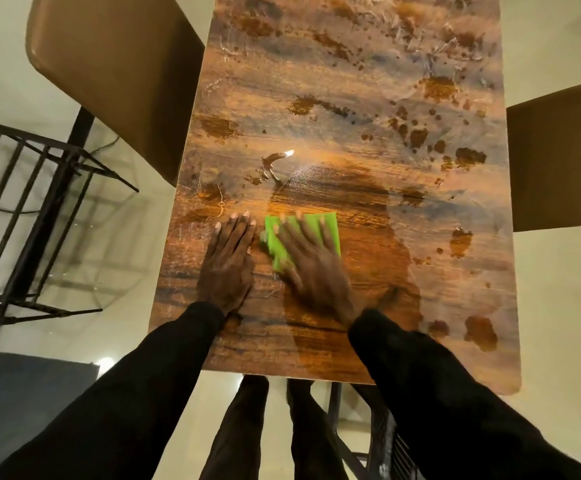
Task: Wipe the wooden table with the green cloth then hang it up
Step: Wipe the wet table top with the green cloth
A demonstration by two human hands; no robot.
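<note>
A long wooden table [334,98] stretches away from me, streaked with wet smears and dark patches. A folded bright green cloth [330,226] lies flat on its near part. My right hand [313,268] presses on the cloth with straight, spread fingers and looks motion-blurred. My left hand [228,265] rests flat on the bare wood just left of the cloth, fingers together and straight. Both arms wear black sleeves.
A brown chair [109,74] stands at the table's left side and another brown chair [562,157] at its right. A black metal rack [29,209] stands on the pale floor at the left. My legs show below the table's near edge.
</note>
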